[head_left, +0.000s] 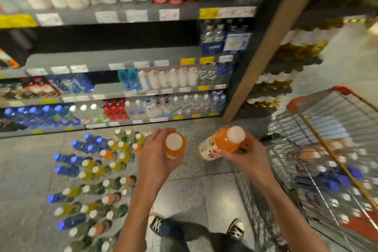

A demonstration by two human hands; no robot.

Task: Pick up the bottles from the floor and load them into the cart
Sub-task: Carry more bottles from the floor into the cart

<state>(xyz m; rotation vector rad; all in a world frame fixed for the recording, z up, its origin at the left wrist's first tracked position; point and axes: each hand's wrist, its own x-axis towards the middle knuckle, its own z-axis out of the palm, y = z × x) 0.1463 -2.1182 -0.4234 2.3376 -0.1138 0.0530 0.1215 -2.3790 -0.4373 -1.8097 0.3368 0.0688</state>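
Wire shopping cart with orange rim (335,149) stands right of the right hand's fingers; floor cluster of white- and blue-capped bottles (96,180) lies left of the left fingers; left hand (157,157) curls round an upright orange white-capped bottle (174,145); right hand (245,155) grips a tilted orange labelled bottle (223,143).

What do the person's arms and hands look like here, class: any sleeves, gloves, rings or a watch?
Both forearms are bare up to the frame edge, with no sleeves in view. The left hand and right hand wear no gloves. No watch or bracelet shows on either wrist, and no rings are visible, though motion blur softens the fingers.
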